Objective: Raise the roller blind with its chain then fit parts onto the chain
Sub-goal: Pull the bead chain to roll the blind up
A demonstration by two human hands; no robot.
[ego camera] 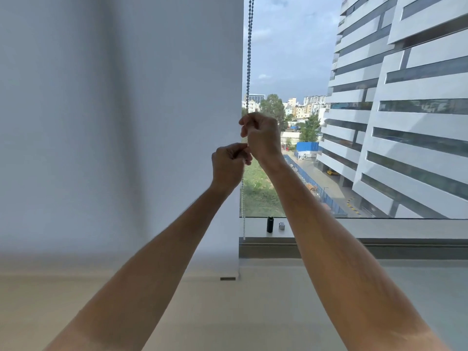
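Head view: your left hand and right hand both pinch chain; blind down. Judged raising step; next, steady downward pull.

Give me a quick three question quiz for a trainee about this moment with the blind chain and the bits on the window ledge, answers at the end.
1. True or false: both hands are on the bead chain.
2. Which hand is higher on the chain? A) left hand B) right hand C) they are level
3. Fill in: the black cylinder and the small grey part stand on the window ____.

Key:
1. True; each hand grips the chain beside the edge of the white blind.
2. B
3. ledge; both parts stand untouched, side by side.
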